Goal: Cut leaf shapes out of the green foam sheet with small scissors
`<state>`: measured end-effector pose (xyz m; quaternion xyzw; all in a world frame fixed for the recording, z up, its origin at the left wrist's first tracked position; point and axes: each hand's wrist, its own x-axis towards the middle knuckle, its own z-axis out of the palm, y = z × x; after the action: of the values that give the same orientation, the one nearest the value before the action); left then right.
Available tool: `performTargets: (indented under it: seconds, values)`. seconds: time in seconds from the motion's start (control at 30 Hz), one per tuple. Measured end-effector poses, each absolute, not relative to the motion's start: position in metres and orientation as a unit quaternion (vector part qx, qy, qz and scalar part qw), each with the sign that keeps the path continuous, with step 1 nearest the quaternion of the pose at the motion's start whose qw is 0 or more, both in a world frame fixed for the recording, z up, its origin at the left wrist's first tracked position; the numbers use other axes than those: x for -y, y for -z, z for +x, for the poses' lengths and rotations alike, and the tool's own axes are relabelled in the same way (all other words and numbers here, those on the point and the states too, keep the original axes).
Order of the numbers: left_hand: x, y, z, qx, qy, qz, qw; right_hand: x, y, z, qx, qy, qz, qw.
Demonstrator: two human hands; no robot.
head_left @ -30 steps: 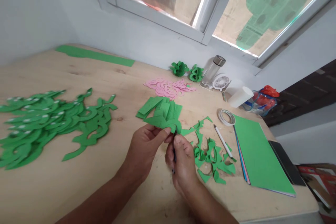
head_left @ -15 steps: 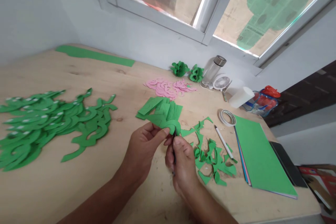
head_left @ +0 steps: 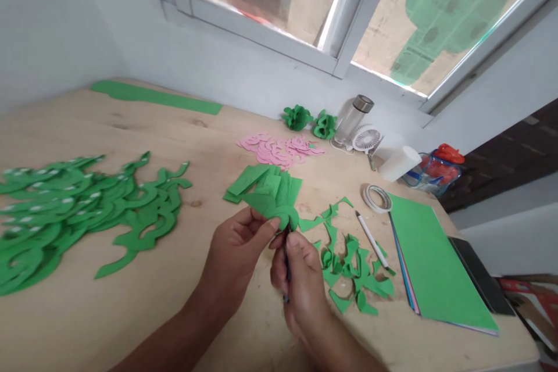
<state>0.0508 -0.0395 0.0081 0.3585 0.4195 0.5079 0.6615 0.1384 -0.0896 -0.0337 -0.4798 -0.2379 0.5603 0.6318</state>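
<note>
Between thumb and fingers, my left hand (head_left: 238, 253) pinches a piece of green paper (head_left: 261, 204) with a rounded end. My right hand (head_left: 299, 270) is closed around dark-handled scissors (head_left: 287, 264), whose blades meet the paper's rounded edge; the fingers hide most of the handles. Just beyond the held piece lies a stack of green paper pieces (head_left: 274, 183). Green paper scraps (head_left: 355, 267) are scattered to the right of my right hand. On the left spreads a large pile of curved green cutouts (head_left: 87, 203), several with white patches.
Pink paper cutouts (head_left: 279, 148) lie farther back, before two green paper ornaments (head_left: 297, 118). A glass bottle (head_left: 351, 122), small fan (head_left: 367, 138), and white roll (head_left: 400, 164) stand along the wall. To the right are a tape roll (head_left: 375, 198), a pen (head_left: 371, 239) and green sheets (head_left: 438, 261).
The scissors and my right hand have tilted slightly against the paper's rounded edge. My left hand keeps its pinch, and the camera view has shifted a little.
</note>
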Motion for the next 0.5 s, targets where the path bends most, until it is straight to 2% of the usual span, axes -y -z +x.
performTargets:
  seconds: [0.5]
  values:
    - [0.0376, -0.0072, 0.0479, -0.403, -0.504, 0.367, 0.67, 0.0912, 0.0339, 0.14, 0.226, -0.59, -0.452, 0.63]
